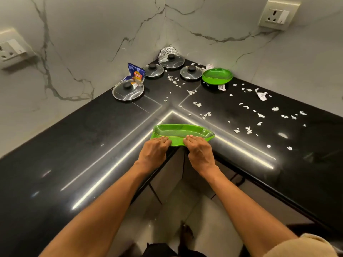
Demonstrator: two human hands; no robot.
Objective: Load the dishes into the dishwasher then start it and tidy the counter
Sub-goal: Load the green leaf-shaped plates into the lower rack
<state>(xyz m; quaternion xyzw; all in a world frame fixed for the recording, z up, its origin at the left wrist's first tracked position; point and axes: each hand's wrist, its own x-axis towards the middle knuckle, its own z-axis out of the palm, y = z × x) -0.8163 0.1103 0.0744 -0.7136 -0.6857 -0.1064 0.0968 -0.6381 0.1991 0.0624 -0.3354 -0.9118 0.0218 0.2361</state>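
Both hands' grip (155,145) (197,144) on green plate (182,131)

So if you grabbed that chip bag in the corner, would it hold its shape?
Probably not: the chip bag looks crumpled and thin, so it would likely flop and feel light. It leans beside a glass lid, so a push might just slide or topple it.
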